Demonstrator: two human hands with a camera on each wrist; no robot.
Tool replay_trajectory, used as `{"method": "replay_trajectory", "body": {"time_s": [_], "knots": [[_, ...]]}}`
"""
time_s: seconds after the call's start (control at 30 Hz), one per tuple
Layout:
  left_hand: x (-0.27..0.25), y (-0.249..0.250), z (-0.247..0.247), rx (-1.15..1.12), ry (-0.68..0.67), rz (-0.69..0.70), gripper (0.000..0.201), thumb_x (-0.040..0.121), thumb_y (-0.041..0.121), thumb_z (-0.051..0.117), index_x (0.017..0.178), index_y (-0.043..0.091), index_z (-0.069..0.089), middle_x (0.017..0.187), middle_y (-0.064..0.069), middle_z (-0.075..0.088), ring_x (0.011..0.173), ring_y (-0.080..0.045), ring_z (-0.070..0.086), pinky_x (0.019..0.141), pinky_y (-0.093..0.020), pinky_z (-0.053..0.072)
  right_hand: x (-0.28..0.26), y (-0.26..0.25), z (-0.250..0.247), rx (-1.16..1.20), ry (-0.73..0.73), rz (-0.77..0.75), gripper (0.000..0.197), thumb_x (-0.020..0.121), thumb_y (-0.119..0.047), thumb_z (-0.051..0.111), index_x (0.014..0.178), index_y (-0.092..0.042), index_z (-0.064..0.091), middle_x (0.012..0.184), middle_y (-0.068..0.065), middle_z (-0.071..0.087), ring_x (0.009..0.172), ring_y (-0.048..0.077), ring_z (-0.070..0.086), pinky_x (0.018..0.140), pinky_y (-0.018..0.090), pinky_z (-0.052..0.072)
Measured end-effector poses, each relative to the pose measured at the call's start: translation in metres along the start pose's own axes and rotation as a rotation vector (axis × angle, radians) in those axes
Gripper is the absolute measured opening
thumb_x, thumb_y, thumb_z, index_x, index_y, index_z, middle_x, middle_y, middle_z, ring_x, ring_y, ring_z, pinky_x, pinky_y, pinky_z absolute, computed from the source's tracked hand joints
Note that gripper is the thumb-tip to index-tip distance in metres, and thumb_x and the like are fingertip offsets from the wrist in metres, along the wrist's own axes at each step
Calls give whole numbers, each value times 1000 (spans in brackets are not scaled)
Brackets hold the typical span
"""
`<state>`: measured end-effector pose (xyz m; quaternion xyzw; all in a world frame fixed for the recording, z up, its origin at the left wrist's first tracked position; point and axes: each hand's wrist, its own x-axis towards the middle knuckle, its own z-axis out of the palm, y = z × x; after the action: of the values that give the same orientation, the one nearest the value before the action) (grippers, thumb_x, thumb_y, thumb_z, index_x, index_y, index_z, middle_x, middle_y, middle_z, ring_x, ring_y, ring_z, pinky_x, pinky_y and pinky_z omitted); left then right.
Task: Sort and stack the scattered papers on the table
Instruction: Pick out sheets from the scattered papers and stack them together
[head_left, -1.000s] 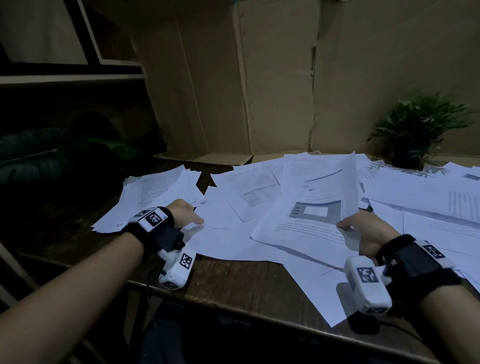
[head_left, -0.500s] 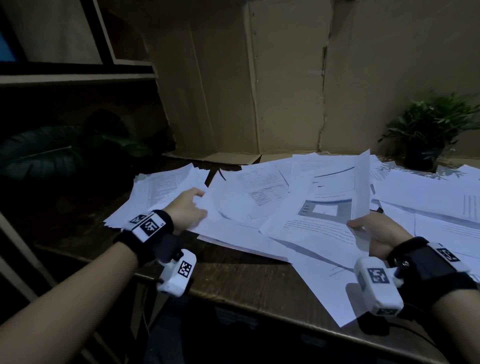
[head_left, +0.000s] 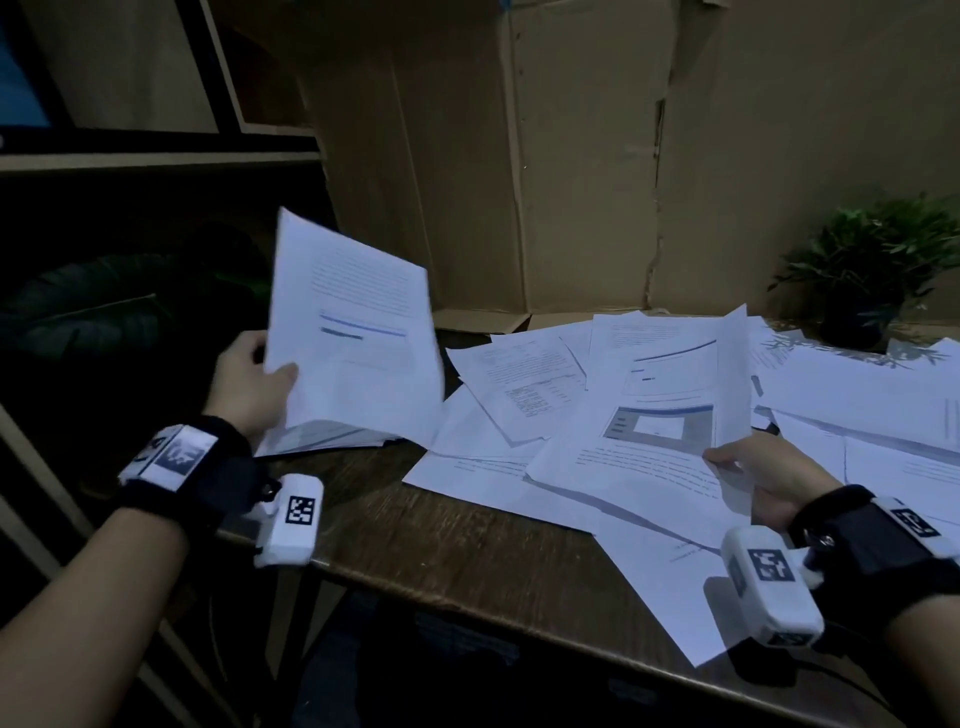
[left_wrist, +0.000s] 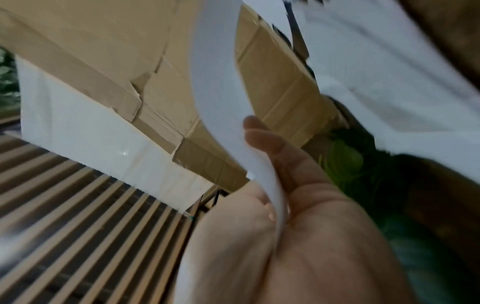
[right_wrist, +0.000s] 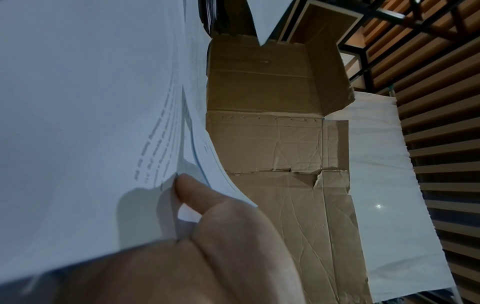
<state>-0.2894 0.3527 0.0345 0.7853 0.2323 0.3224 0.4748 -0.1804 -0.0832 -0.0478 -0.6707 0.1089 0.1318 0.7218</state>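
Left hand (head_left: 248, 385) grips paper sheaf (head_left: 353, 338) (upright); right hand (head_left: 769, 480) pinches sheet (head_left: 649, 452).

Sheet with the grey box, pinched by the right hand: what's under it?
Under the grey-box sheet, held at its near right edge by the right hand, more white sheets overlap on the wooden table. How many lie beneath is hidden.

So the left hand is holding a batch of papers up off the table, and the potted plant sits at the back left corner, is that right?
Not quite. The left hand does hold a batch of papers up off the table, but the potted plant sits at the back right corner, as the head view shows.
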Motion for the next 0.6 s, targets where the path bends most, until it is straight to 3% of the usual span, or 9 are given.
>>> {"method": "replay_trajectory", "body": {"time_s": [0.1, 0.17, 0.2, 0.33, 0.4, 0.47, 0.53, 0.6], "knots": [[-10, -2, 23, -138, -182, -65, 39, 96, -1, 55, 134, 3, 48, 121, -22, 62, 85, -30, 64, 70, -32, 56, 0, 1, 0, 8, -30, -3, 28, 100, 8, 39, 124, 3, 53, 90, 22, 62, 57, 34, 65, 44, 39, 57], [-22, 1, 36, -229, -268, -121, 34, 97, -1, 53, 131, 5, 49, 108, -18, 65, 70, -21, 68, 53, -23, 56, -3, 1, 0, 14, -49, 6, 28, 100, 8, 39, 123, 3, 53, 90, 22, 63, 62, 35, 65, 45, 39, 57], [-27, 1, 43, -258, -311, -147, 33, 97, -1, 53, 129, 6, 50, 103, -16, 66, 66, -18, 69, 50, -22, 55, -4, 0, 0, 10, -71, 8, 28, 100, 7, 39, 123, 3, 54, 92, 22, 64, 68, 36, 64, 46, 39, 58], [-48, 2, 79, -277, -497, -240, 31, 96, 2, 57, 126, 0, 54, 107, -17, 69, 83, -26, 68, 62, -27, 59, -8, -2, 7, 3, -183, 41, 29, 100, 1, 46, 125, 3, 60, 118, 27, 66, 89, 40, 65, 63, 43, 62], [-60, 5, 101, -191, -585, -210, 26, 94, 4, 60, 120, 2, 57, 111, -17, 69, 90, -29, 68, 74, -34, 57, -10, -3, 9, 7, -228, 54, 28, 100, -4, 49, 123, 3, 63, 116, 25, 69, 89, 38, 69, 67, 42, 61], [-71, 8, 121, -60, -709, -138, 24, 94, 7, 61, 117, 6, 57, 115, -15, 67, 97, -31, 67, 83, -40, 54, -13, -3, 10, 57, -276, 61, 27, 102, -9, 45, 112, 4, 66, 103, 22, 73, 79, 34, 73, 61, 37, 61], [-78, 11, 136, 15, -810, -112, 29, 95, 9, 61, 122, 8, 55, 117, -15, 66, 97, -34, 67, 81, -41, 56, -16, -3, 10, 145, -321, 33, 35, 103, -15, 43, 96, 0, 74, 91, 17, 74, 73, 32, 72, 57, 34, 60], [-78, 11, 146, -18, -854, -142, 38, 94, 9, 62, 130, 10, 51, 121, -15, 65, 96, -35, 67, 71, -37, 56, -19, -3, 11, 220, -344, 7, 45, 102, -31, 43, 91, -9, 81, 94, 13, 76, 78, 31, 74, 60, 37, 62]]}}
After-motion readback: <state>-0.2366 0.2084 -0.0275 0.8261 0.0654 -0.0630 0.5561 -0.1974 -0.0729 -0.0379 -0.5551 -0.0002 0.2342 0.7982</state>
